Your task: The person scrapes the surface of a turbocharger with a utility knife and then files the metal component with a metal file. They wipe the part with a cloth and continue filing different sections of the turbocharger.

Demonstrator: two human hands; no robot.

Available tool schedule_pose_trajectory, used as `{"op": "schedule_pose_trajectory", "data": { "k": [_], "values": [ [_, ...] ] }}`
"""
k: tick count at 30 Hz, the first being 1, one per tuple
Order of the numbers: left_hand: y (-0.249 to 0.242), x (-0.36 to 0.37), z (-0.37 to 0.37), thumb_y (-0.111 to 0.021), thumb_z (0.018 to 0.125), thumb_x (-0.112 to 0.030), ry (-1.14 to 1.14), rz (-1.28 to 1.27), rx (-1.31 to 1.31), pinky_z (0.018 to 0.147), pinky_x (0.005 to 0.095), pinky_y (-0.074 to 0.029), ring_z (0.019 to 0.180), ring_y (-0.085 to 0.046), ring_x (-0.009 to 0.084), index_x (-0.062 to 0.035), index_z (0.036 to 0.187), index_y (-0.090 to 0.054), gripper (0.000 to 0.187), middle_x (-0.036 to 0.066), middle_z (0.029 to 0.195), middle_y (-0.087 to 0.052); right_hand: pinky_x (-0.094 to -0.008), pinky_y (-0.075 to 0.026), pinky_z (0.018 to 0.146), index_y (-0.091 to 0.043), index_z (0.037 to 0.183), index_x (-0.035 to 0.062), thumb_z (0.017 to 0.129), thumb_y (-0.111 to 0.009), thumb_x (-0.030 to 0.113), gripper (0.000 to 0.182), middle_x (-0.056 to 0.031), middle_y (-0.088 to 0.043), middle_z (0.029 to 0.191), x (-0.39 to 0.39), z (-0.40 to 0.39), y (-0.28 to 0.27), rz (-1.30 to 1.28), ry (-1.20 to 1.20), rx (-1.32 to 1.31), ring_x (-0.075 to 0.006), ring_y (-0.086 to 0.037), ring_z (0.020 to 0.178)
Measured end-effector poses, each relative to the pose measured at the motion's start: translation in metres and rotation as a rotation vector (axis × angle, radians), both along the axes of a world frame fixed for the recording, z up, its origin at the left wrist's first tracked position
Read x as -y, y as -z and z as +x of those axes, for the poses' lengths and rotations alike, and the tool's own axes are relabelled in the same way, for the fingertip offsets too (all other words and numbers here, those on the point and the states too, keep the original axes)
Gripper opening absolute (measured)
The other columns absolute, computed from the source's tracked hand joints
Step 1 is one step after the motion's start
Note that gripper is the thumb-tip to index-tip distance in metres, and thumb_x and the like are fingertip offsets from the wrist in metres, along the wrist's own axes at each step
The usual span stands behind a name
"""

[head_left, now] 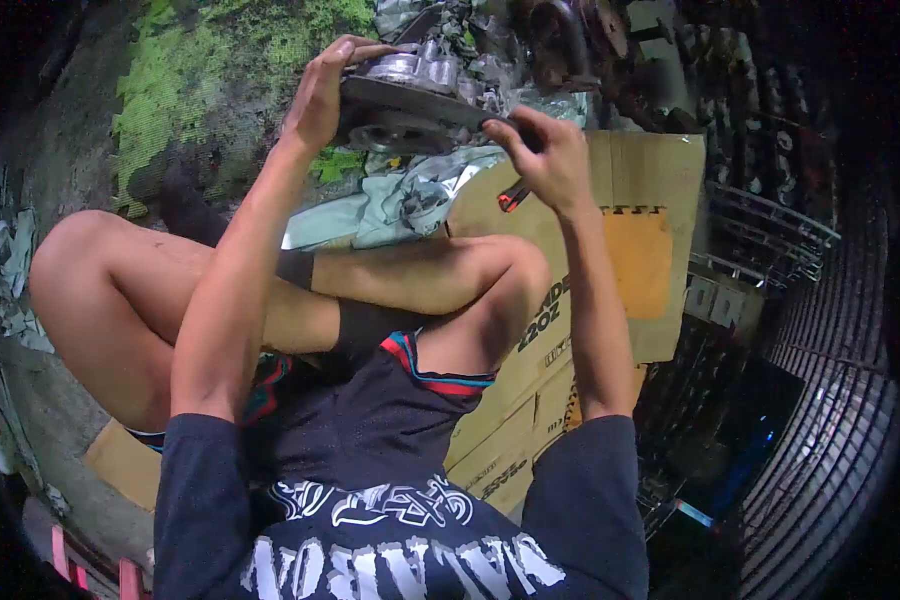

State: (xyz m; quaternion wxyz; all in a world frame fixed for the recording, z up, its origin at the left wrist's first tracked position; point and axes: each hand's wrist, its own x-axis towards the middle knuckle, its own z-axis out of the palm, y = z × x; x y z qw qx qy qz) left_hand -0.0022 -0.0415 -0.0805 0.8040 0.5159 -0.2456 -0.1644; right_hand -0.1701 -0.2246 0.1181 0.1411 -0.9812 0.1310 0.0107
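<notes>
Raised above my crossed legs is a dark round metal disc [410, 101] with silver cast metal parts on its top side, tilted nearly edge-on to me. My left hand [322, 92] grips its left edge, fingers laid over the top by the silver hub. On the opposite side my right hand [547, 155] pinches the right edge, thumb on the near side and fingers curled. A red-and-black tool end [513, 197] shows just below my right palm; the rest of that tool is hidden.
Flattened cardboard [655, 165] lies under and right of my legs, with an orange foam mat piece [640, 262] on it. Grey rags [400, 208] lie beyond my shins. Greasy metal parts [560, 45] crowd the far side, and a slatted metal shutter [830, 440] stands right.
</notes>
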Motion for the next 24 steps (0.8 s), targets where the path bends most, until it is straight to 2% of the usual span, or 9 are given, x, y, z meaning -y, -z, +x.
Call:
{"op": "schedule_pose_trajectory", "data": {
  "k": [3,4,9,11,15,17,19,21,24],
  "values": [
    [-0.001,-0.003,0.003,-0.025,0.104,-0.059,0.033,-0.001,0.002,0.111,0.0382,-0.043,0.120,-0.064,0.0279,0.0058,0.123,-0.075,0.084,0.018,0.126,-0.069,-0.0354,-0.032,0.053,-0.071,0.088,0.0018,0.097,-0.079,0.038,0.038,-0.0063,-0.044,0.058,0.019,-0.002,-0.004,-0.006,-0.028,-0.001,-0.0123,-0.038,0.057],
    [-0.009,-0.007,0.000,-0.026,0.105,-0.056,0.054,0.013,-0.037,0.112,0.0375,-0.042,0.121,-0.063,0.0273,0.0064,0.124,-0.075,0.081,0.016,0.125,-0.069,-0.0436,-0.040,0.054,-0.071,0.083,0.0041,0.094,-0.078,0.048,0.046,-0.0156,-0.060,0.062,0.032,-0.006,-0.009,-0.018,-0.002,-0.046,-0.0325,-0.051,0.053],
    [-0.007,-0.005,0.000,-0.028,0.105,-0.051,0.059,0.040,-0.007,0.112,0.0367,-0.043,0.124,-0.062,0.0249,0.0073,0.125,-0.074,0.077,0.012,0.125,-0.068,-0.0429,-0.045,0.058,-0.077,0.092,0.0026,0.094,-0.077,0.048,0.045,-0.0155,-0.065,0.066,0.055,-0.017,-0.004,0.044,0.068,-0.170,-0.0306,-0.059,0.057],
    [-0.005,-0.005,0.003,-0.029,0.105,-0.050,0.090,0.020,-0.030,0.112,0.0366,-0.043,0.125,-0.062,0.0242,0.0071,0.126,-0.074,0.076,0.010,0.125,-0.068,-0.0350,-0.034,0.057,-0.071,0.092,-0.0038,0.098,-0.077,0.038,0.043,-0.0055,-0.048,0.062,0.036,0.003,0.001,0.074,-0.021,-0.057,-0.0127,-0.040,0.061],
    [0.014,-0.006,0.007,-0.036,0.104,-0.052,0.190,-0.175,-0.367,0.111,0.0367,-0.047,0.127,-0.063,0.0227,0.0032,0.131,-0.068,0.070,0.012,0.132,-0.072,-0.0353,-0.039,0.058,-0.075,0.099,-0.0033,0.097,-0.077,0.041,0.044,-0.0074,-0.053,0.061,0.031,0.015,0.000,0.020,-0.133,-0.009,-0.0150,-0.045,0.058],
    [0.014,-0.010,0.012,-0.040,0.101,-0.061,0.263,-0.058,-0.201,0.113,0.0424,-0.049,0.132,-0.060,0.0273,-0.0023,0.140,-0.058,0.073,0.017,0.148,-0.062,-0.0329,-0.041,0.059,-0.076,0.103,-0.0023,0.098,-0.077,0.039,0.042,-0.0078,-0.057,0.065,0.045,0.005,-0.016,0.018,-0.083,-0.165,-0.0128,-0.049,0.061],
    [0.007,-0.010,0.008,-0.041,0.100,-0.063,0.212,-0.055,-0.271,0.114,0.0420,-0.048,0.133,-0.060,0.0268,-0.0034,0.140,-0.059,0.075,0.016,0.147,-0.063,-0.0395,-0.051,0.061,-0.080,0.095,0.0035,0.094,-0.075,0.055,0.052,-0.0112,-0.062,0.064,0.066,-0.006,-0.018,0.040,-0.047,-0.169,-0.0267,-0.065,0.060],
    [0.005,-0.012,0.010,-0.041,0.099,-0.064,0.185,0.050,-0.097,0.114,0.0409,-0.047,0.132,-0.059,0.0257,-0.0034,0.141,-0.059,0.076,0.015,0.146,-0.064,-0.0392,-0.049,0.060,-0.079,0.091,0.0026,0.095,-0.074,0.055,0.052,-0.0099,-0.056,0.061,0.067,-0.011,-0.017,0.171,0.009,-0.118,-0.0250,-0.063,0.060],
    [0.005,-0.008,0.005,-0.037,0.100,-0.060,0.152,0.028,-0.040,0.113,0.0377,-0.044,0.127,-0.060,0.0247,0.0014,0.134,-0.067,0.077,0.013,0.138,-0.064,-0.0385,-0.051,0.065,-0.081,0.098,0.0035,0.093,-0.075,0.058,0.055,-0.0118,-0.064,0.066,0.051,-0.003,-0.014,0.040,-0.013,-0.142,-0.0269,-0.065,0.064]
  ]
}}
